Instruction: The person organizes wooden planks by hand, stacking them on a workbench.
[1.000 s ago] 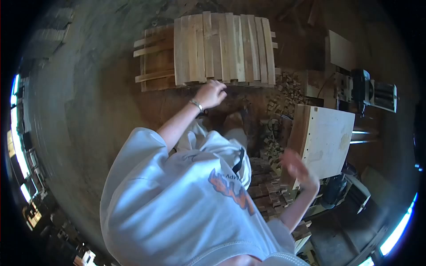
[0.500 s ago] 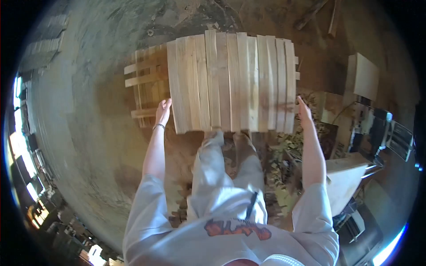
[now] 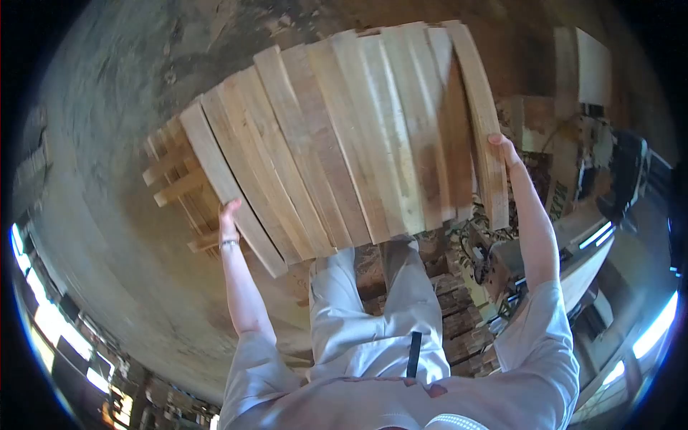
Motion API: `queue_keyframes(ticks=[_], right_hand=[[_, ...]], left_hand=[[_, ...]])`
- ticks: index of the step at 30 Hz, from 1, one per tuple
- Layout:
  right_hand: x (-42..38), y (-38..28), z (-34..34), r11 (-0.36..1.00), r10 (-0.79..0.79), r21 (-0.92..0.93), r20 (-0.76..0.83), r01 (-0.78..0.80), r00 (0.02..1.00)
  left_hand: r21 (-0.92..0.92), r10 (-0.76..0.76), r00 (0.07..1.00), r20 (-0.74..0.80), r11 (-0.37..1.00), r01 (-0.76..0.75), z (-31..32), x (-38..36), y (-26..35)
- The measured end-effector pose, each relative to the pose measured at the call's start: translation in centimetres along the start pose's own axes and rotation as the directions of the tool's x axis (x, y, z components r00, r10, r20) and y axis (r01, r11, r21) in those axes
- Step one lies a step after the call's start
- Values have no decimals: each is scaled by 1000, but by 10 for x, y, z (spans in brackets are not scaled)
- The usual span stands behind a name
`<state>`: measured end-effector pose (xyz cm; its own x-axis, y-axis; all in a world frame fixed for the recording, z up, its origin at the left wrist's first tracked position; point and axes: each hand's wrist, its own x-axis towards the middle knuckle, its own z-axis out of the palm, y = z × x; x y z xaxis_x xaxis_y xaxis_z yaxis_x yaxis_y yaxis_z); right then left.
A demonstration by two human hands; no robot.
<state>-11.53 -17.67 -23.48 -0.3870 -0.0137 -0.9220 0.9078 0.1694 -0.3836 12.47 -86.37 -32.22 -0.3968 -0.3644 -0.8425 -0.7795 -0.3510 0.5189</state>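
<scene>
A row of several pale wooden boards (image 3: 344, 136) spans the space between my two hands, side by side and tilted up to the right. My left hand (image 3: 229, 218) presses against the outer face of the leftmost board (image 3: 233, 188). At the opposite end, my right hand (image 3: 506, 149) grips the rightmost board (image 3: 481, 115), its thumb showing on the near face. The boards are squeezed together between both hands, their ends uneven. The fingers of both hands are partly hidden behind the boards.
Below the row at left lies a slatted wooden frame (image 3: 183, 183). A machine with dark parts (image 3: 623, 175) and a pale panel (image 3: 593, 68) stand at right. Wood shavings and scraps (image 3: 466, 247) lie near my right leg, beside a slatted pallet (image 3: 462, 315).
The boards have risen off the slatted frame toward me and tilted, left end lower. My hands have closed in on the row's two ends and moved with it.
</scene>
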Motion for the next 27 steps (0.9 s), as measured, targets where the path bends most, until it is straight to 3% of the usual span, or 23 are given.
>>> queue_keyframes(ticks=[1, 3, 4, 5, 6, 8, 10, 11, 12, 13, 15, 16, 17, 18, 19, 20, 21, 23, 24, 26, 27], right_hand=[[-20, -8, -4, 1000, -11, 21, -19, 11, 1000], [-67, -37, 11, 987, 111, 108, 84, -120, 990], [-93, -42, 26, 994, 30, 107, -19, -28, 999], [-124, -47, 32, 981, 4, 195, 28, -10, 1000], [-142, -31, 26, 978, -94, 185, -39, 100, 995], [-188, -12, 14, 954, -216, 183, -130, 237, 968], [-253, 15, 15, 843, -216, 508, 16, 178, 976], [-277, 27, 15, 766, -241, 619, 29, 172, 970], [-301, 38, 14, 677, -266, 720, 42, 156, 963], [-335, 49, -2, 737, -332, 638, 54, 223, 942], [-414, 77, -43, 836, -413, 439, 104, 331, 905], [-449, 77, -53, 855, -387, 381, 19, 351, 922], [-472, 88, -74, 910, -374, 156, -100, 385, 922], [-478, 120, -96, 868, -496, -122, -260, 481, 829], [-500, 127, -107, 811, -580, -333, -337, 482, 742], [-507, 147, -122, 782, -611, -445, -414, 436, 674], [-513, 170, -140, 754, -641, -536, -474, 379, 604], [-508, 220, -179, 663, -741, -663, -517, 347, 429], [-507, 238, -193, 680, -724, -667, -540, 306, 430], [-491, 277, -214, 702, -702, -661, -580, 264, 413], [-493, 303, -212, 721, -680, -660, -617, 211, 396]], left_hand=[[29, 13, 1000, -10, 1000, -13, -8, -15, 6], [27, 37, 997, -65, 999, -35, -16, -61, 22], [62, -5, 996, -94, 998, 11, -34, -74, 20], [108, 19, 991, -134, 994, -4, -32, -107, 32], [106, 66, 981, -183, 993, -47, -28, -136, 42], [144, 60, 995, -75, 988, -49, 0, -215, 88], [141, 150, 987, 59, 978, -157, 35, -278, 113], [103, 153, 988, -33, 983, -149, 36, -291, 106], [136, 284, 955, 82, 946, -293, 36, -291, 104], [156, 380, 899, 216, 896, -416, 43, -293, 102], [241, 302, 908, 290, 895, -375, 81, -322, 113], [265, 243, 929, 279, 910, -318, 106, -338, 118], [309, 250, 919, 305, 887, -344, 146, -372, 127], [286, 368, 837, 404, 819, -498, 201, -417, 135], [224, 460, 736, 496, 752, -620, 228, -452, 149], [263, 474, 638, 607, 637, -724, 235, -440, 151], [288, 464, 632, 621, 614, -735, 254, -463, 151], [275, 445, 498, 745, 476, -836, 315, -527, 151], [290, 428, 493, 757, 457, -841, 342, -551, 153], [258, 307, 315, 898, 212, -943, 400, -588, 144], [240, 265, 287, 921, 195, -951, 423, -609, 142]])
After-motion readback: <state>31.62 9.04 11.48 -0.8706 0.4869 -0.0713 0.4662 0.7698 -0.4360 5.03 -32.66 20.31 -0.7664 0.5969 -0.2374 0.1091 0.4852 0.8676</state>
